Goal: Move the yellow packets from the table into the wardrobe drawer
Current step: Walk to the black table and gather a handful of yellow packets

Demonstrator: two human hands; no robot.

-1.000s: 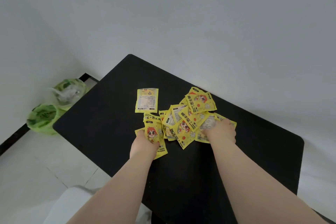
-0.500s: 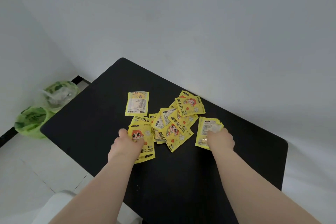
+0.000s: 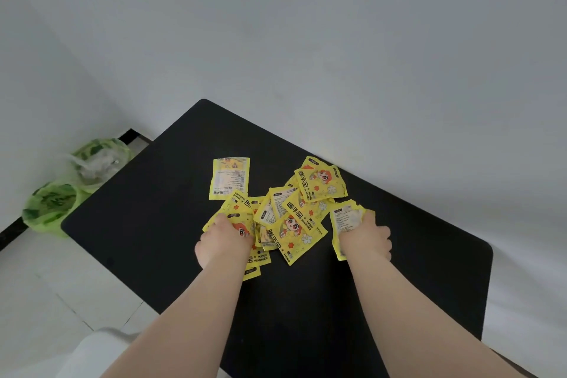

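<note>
Since the glossy yellow hand-warmer packets (image 3: pixel 294 218) lie overlapping in a heap on the black rectangular worktop (image 3: pixel 171 193), the hands flank it, apparently to gather. The left hand (image 3: pixel 225 239) curls onto a cartoon-printed packet (image 3: pixel 259 258) at the heap's 8 o'clock, and the right hand (image 3: pixel 365 236) grips a face-down packet (image 3: pixel 343 218) at 3 o'clock. No drawer shows.

A pile of packets (image 3: pixel 302 218) lies on the table (image 3: pixel 147 224), bags (image 3: pixel 52 205) on the floor (image 3: pixel 46 285) to its left.
</note>
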